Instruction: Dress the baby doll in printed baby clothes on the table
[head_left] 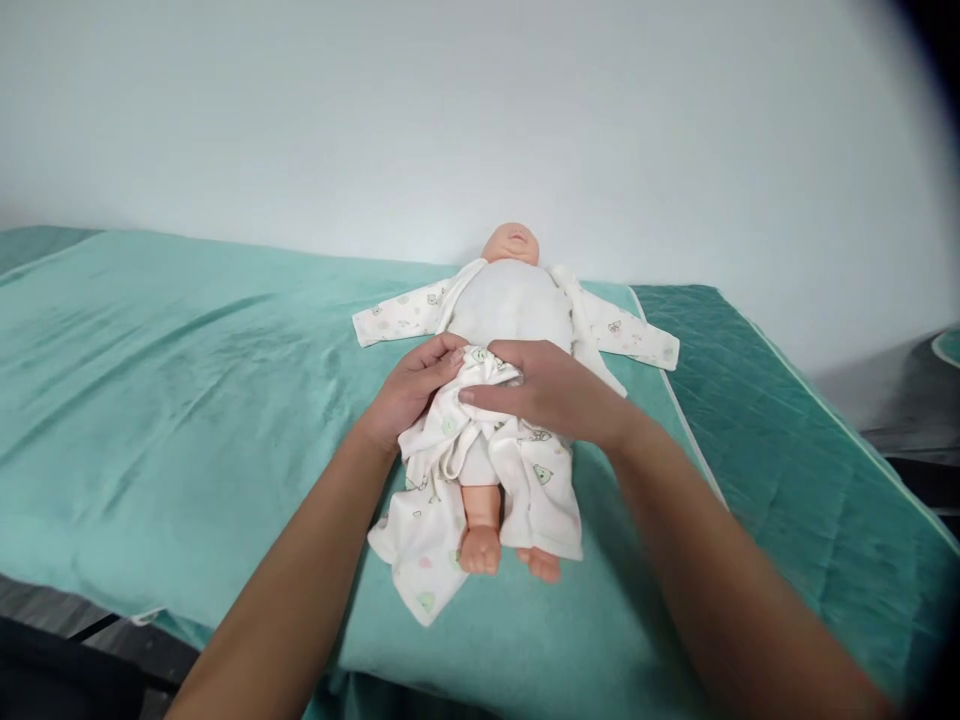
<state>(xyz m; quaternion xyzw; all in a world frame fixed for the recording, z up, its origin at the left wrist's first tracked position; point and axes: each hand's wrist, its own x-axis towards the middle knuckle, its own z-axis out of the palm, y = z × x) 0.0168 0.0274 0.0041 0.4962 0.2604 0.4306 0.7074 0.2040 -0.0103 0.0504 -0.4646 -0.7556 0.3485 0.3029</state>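
Note:
On its back lies a baby doll (513, 300), head toward the wall and bare feet toward me. A white printed baby jacket (405, 312) is spread open beneath its pale cloth torso, sleeves out to both sides. White printed baby pants (541, 475) lie bunched over its hips and legs. One leg is inside a pant leg; the other leg shows bare, its pant leg lying loose beside it. My left hand (415, 388) grips the pants' upper edge on the left. My right hand (544, 388) pinches the same bunched cloth from the right, some fingers hidden.
A light green cloth (187, 400) covers the bed, with a darker quilted green cover (810, 450) at the right. The white wall (375, 120) stands right behind the doll's head. A dark object (67, 675) is low at the left front, below the bed's edge.

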